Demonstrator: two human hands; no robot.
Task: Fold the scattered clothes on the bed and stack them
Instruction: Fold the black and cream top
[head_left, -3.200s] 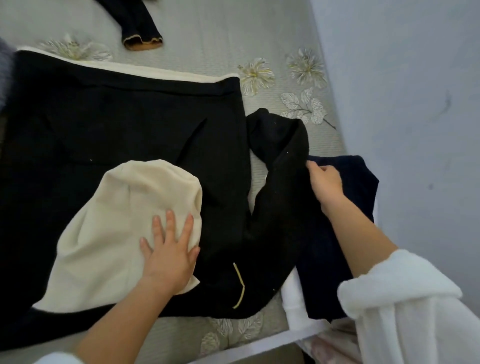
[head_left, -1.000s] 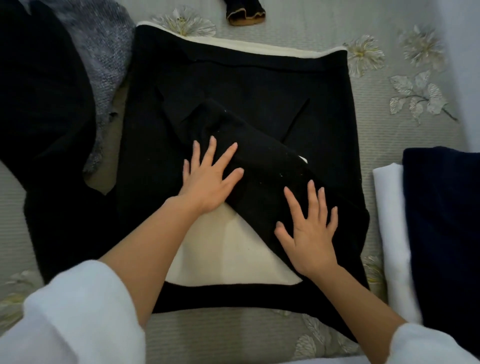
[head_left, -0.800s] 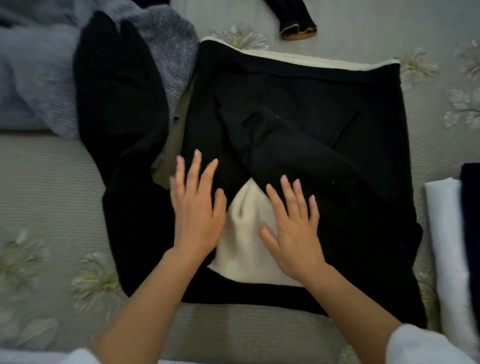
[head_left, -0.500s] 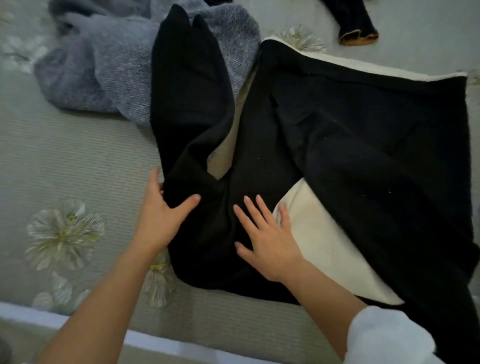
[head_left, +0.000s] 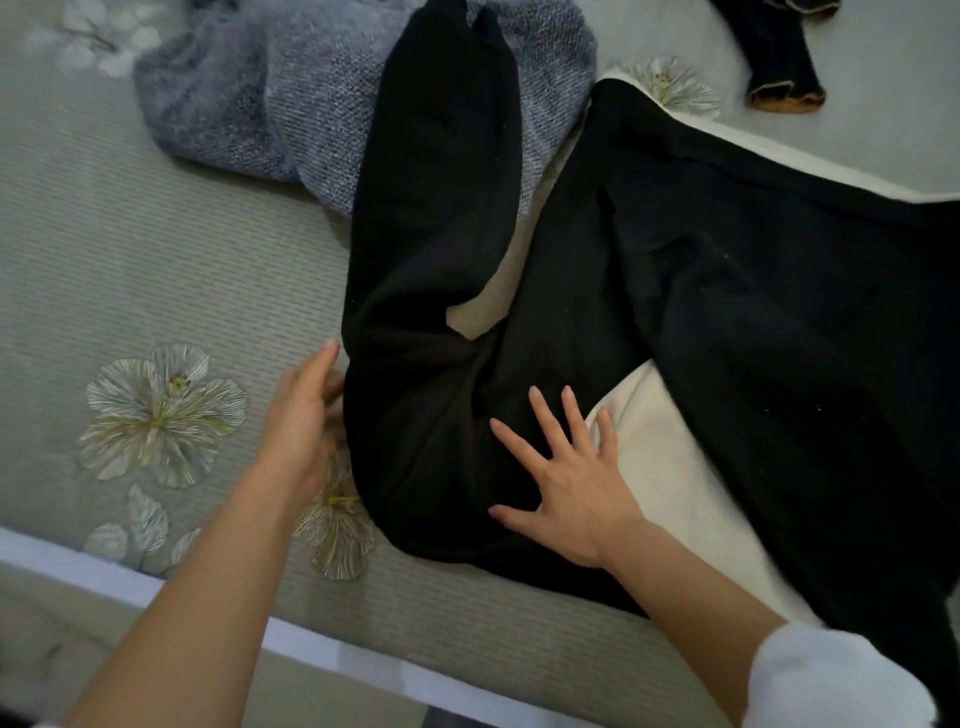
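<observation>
Pressing palm down on a black garment (head_left: 727, 312), the right hand (head_left: 571, 478) lies with all five fingers spread wide and straight; nothing is pinched or gripped. Its thumb points toward the left hand (head_left: 306, 426). Its little finger rests at the border of a cream lining (head_left: 670, 467), which shows just to the outer side of the right hand. The lining runs back alongside the forearm toward a white sleeve (head_left: 831, 680) on that arm.

The left hand lies at the garment's near left edge, just across from the right thumb. Its fingers are nearly straight and held close together, and they touch the black cloth. Its thumb is hidden, so whether any cloth is caught under it cannot be told.

Beyond the fingertips of both hands, a black sleeve (head_left: 431, 208) of the same garment stretches away from the person, with a small pale gap showing between sleeve and body. The far end of that sleeve lies over a grey sweater (head_left: 291, 104), crumpled well beyond the left hand. Far beyond the right hand lies a dark sleeve end (head_left: 779, 62) with an orange edge, apart from the black garment.

An embroidered flower (head_left: 156, 410) marks the cover of the bed (head_left: 156, 270) just outside the left hand; a second one lies partly under that wrist.
</observation>
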